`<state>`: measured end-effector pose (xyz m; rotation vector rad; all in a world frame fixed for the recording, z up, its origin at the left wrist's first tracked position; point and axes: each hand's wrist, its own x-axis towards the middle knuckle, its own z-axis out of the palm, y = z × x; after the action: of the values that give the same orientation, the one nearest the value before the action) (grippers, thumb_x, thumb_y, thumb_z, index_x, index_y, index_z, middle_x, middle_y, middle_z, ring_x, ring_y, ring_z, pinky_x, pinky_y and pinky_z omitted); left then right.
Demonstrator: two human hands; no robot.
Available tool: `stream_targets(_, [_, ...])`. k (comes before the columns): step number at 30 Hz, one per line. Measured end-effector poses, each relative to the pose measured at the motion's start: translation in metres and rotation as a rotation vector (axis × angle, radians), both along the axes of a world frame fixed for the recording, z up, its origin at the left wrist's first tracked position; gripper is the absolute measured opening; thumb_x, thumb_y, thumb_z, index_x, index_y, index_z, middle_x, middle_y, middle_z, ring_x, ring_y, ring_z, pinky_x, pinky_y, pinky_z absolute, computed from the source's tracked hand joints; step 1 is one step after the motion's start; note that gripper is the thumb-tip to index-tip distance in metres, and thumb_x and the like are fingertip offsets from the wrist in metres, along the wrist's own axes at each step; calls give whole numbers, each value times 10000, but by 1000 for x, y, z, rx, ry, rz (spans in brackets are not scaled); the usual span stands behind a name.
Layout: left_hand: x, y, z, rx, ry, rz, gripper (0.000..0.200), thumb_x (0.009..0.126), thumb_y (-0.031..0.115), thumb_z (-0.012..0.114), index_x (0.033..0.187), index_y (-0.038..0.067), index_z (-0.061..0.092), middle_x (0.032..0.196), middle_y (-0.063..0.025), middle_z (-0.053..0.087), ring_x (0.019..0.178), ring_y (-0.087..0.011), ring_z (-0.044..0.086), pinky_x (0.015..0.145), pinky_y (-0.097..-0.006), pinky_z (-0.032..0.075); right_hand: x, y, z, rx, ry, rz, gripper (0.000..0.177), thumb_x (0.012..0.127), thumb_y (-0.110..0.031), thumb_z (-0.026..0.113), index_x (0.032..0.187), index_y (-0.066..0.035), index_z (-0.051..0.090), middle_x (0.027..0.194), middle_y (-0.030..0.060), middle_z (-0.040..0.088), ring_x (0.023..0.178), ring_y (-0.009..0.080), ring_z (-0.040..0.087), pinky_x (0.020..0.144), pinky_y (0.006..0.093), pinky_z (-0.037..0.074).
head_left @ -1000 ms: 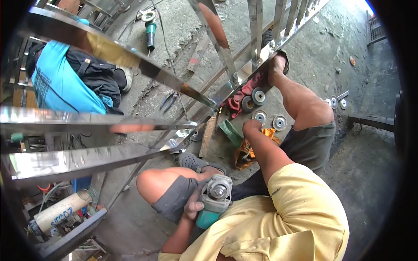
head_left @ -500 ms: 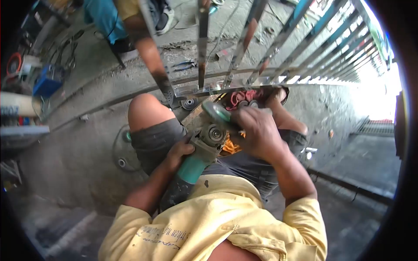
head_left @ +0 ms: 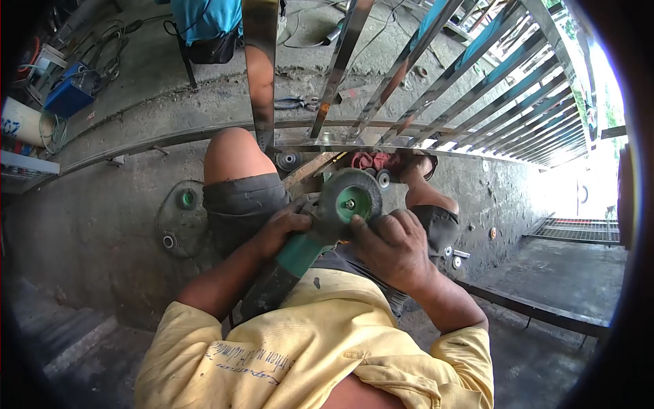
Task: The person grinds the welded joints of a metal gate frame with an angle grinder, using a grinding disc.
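Note:
An angle grinder (head_left: 300,254) with a green and black body lies slantwise against my lap, its head pointing away from me. My left hand (head_left: 283,226) is closed around the grinder just behind its head. On the head sits a round abrasive disc (head_left: 331,200) with a green centre and a small metal spindle end showing in it. My right hand (head_left: 394,249) pinches the near right edge of this disc, with the thumb on its face. Some of the right fingers are hidden behind the disc.
A shiny metal railing (head_left: 381,82) of upright bars stands across the front. Pliers (head_left: 291,103) lie behind it. Loose discs (head_left: 288,161) and a red cloth (head_left: 371,160) rest on the floor by my legs. A blue box (head_left: 69,90) and a person (head_left: 208,24) are farther off.
My right hand has brought the disc down onto the grinder's head, covering the spindle that was bare before. My left hand keeps its hold on the grinder. The view has shifted slightly.

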<state>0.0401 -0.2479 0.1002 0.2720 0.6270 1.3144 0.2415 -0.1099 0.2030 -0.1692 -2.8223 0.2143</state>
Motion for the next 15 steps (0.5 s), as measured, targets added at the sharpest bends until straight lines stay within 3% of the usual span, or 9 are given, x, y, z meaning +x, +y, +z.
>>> stream_targets(15, [-1, 2, -4, 6, -60, -13, 853, 827, 323, 700, 1503, -12, 302, 1267, -193, 608, 1077, -269, 668, 930, -374, 557, -6, 9, 16, -142, -96, -10, 454, 744, -192, 788, 1184, -155, 680, 923, 37, 569, 776, 248, 579, 651, 391, 477])
